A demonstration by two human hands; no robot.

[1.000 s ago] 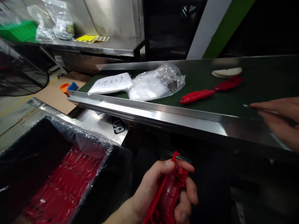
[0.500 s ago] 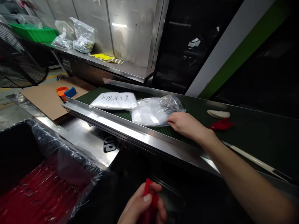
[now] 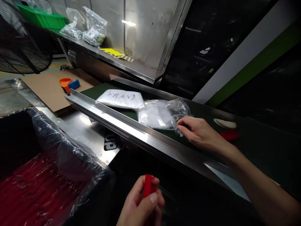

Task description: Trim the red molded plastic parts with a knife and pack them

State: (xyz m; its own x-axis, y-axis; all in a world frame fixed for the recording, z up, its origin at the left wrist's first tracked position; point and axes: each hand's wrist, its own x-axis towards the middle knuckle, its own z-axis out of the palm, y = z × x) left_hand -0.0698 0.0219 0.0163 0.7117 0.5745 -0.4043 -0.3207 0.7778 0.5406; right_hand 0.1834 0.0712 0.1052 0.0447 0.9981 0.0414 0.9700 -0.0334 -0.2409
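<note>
My left hand [image 3: 141, 204] is low at the bottom edge, fingers closed round a red plastic part [image 3: 148, 186] that sticks up between them. My right hand [image 3: 199, 133] reaches over the steel rail onto the green conveyor belt [image 3: 258, 147]. Its fingers pinch the near edge of a crumpled clear plastic bag [image 3: 162, 113]. Left of that bag lies a flat white bag with handwriting [image 3: 121, 99]. Just beyond my right wrist a red part [image 3: 229, 135] and a white curved piece [image 3: 224, 123] rest on the belt.
A black bin lined with clear film [image 3: 42, 175], holding several red parts, stands at the lower left. A steel shelf [image 3: 122, 64] behind carries bags of small parts [image 3: 92, 29], yellow sheets and a green tray [image 3: 41, 18]. A fan [image 3: 21, 40] and cardboard with orange and blue items lie left.
My right hand has put down the long thin tool and reached left across the belt to the clear bag, now pinching its edge. My left hand dropped lower, still holding the red part.
</note>
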